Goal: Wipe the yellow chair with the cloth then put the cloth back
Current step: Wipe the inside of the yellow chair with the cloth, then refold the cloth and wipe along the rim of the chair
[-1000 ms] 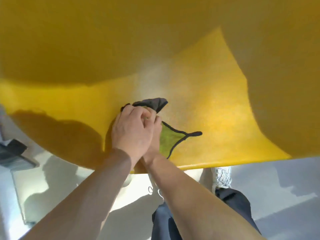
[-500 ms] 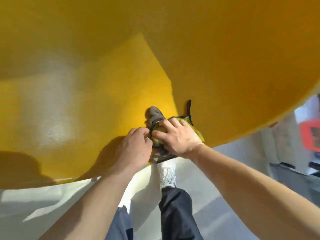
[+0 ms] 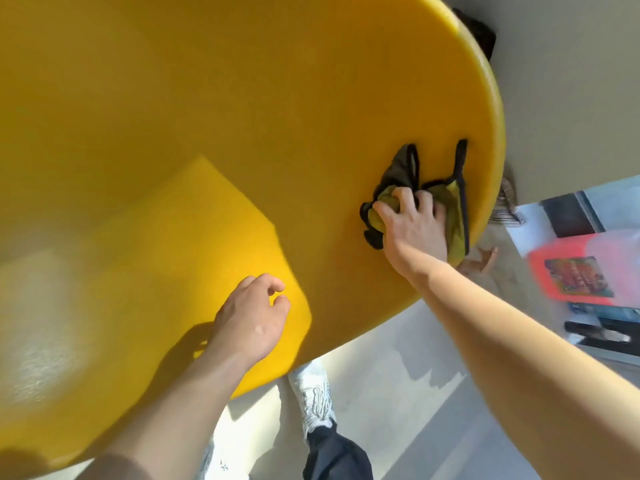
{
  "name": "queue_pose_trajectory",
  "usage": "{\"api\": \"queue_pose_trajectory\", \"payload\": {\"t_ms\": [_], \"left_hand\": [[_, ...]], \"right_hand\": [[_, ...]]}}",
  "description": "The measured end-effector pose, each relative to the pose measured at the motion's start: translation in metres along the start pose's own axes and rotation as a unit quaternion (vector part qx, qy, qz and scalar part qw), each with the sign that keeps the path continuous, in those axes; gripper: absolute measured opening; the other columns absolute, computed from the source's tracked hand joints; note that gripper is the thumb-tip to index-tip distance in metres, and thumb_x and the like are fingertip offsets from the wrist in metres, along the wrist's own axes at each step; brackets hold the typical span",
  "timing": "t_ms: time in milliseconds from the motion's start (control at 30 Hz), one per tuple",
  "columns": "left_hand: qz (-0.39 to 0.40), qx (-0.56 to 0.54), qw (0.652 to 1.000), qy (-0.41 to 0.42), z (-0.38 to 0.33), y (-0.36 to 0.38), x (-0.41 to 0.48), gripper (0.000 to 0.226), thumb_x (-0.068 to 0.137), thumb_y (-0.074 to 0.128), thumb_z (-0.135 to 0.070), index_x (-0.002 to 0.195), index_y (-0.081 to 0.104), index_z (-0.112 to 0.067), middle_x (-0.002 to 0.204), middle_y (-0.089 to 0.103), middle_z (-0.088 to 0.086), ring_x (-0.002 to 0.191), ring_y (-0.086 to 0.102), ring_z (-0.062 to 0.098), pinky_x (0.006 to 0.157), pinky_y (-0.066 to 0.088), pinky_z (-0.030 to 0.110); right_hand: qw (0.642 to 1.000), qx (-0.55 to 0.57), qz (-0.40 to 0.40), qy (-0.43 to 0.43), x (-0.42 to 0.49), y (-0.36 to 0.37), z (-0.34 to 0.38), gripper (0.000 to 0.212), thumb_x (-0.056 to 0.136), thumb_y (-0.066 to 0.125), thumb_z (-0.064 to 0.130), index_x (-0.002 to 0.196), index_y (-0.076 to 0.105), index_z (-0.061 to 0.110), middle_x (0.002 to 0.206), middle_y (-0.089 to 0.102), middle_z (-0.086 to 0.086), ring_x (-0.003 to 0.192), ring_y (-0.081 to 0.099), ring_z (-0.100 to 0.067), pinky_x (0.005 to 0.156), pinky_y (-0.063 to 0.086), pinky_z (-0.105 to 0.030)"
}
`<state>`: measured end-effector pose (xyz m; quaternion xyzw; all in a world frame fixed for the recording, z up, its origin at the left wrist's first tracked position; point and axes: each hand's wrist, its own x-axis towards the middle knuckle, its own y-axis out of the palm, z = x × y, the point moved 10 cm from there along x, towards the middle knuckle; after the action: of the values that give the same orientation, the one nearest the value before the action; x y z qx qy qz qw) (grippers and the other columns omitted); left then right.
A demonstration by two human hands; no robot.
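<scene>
The yellow chair (image 3: 214,105) fills most of the view, a smooth curved plastic shell with a flat seat at lower left. A green and grey cloth with black edging (image 3: 453,209) is pressed against the chair's right inner side, near the rim. My right hand (image 3: 412,226) lies spread on top of the cloth and grips it. My left hand (image 3: 252,317) hovers over the front of the seat, fingers loosely curled, holding nothing and apart from the cloth.
A pale floor (image 3: 398,382) lies below the chair's front edge, with my white shoe (image 3: 313,389) and dark trouser leg on it. At the right stand a red-orange box with a printed label (image 3: 575,271) and dark furniture behind it.
My right hand has carried the cloth from the seat's front edge up and right onto the chair's side. My left hand has let go of the cloth and stays over the seat.
</scene>
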<state>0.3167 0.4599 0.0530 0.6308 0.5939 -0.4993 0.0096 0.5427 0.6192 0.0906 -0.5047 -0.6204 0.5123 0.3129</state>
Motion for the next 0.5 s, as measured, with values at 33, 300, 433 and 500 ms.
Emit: {"api": "queue_pose_trajectory", "payload": {"t_ms": [33,300,433,500], "left_hand": [[0.003,-0.005,1.000,-0.007,0.009,-0.001,-0.003,0.022,0.094,0.052,-0.030,0.114,0.062,-0.032,0.121,0.058,-0.010,0.104,0.058,0.018,0.094,0.048,0.038],[-0.052,-0.011,0.992,-0.118,0.127,-0.073,-0.045,0.024,0.094,0.051,-0.028,0.117,0.060,-0.028,0.125,0.059,-0.007,0.114,0.055,0.018,0.091,0.042,0.029],[-0.160,-0.016,0.978,-0.132,0.175,-0.169,-0.086,0.019,0.093,0.053,-0.024,0.108,0.063,-0.027,0.118,0.063,-0.007,0.103,0.059,0.019,0.087,0.045,0.030],[-0.182,-0.029,0.976,-0.119,0.186,-0.210,-0.113,0.015,0.093,0.053,-0.023,0.101,0.065,-0.029,0.112,0.065,-0.008,0.100,0.059,0.017,0.083,0.043,0.027]], "right_hand": [[0.999,0.029,0.043,-0.008,-0.015,0.021,0.023,0.049,0.089,0.054,0.020,0.136,0.048,0.034,0.138,0.040,-0.011,0.119,0.037,-0.040,0.095,0.038,-0.049],[0.910,0.339,0.235,0.034,-0.140,0.060,0.267,0.066,0.083,0.060,0.024,0.144,0.043,0.041,0.140,0.039,-0.008,0.117,0.042,-0.040,0.096,0.042,-0.046],[0.788,0.523,0.325,-0.012,-0.168,0.014,0.401,0.061,0.078,0.066,0.026,0.138,0.054,0.034,0.129,0.055,-0.008,0.118,0.054,-0.034,0.103,0.045,-0.041],[0.709,0.610,0.353,-0.033,-0.175,-0.029,0.455,0.058,0.073,0.068,0.037,0.130,0.060,0.031,0.120,0.066,-0.001,0.115,0.061,-0.023,0.099,0.051,-0.041]]}}
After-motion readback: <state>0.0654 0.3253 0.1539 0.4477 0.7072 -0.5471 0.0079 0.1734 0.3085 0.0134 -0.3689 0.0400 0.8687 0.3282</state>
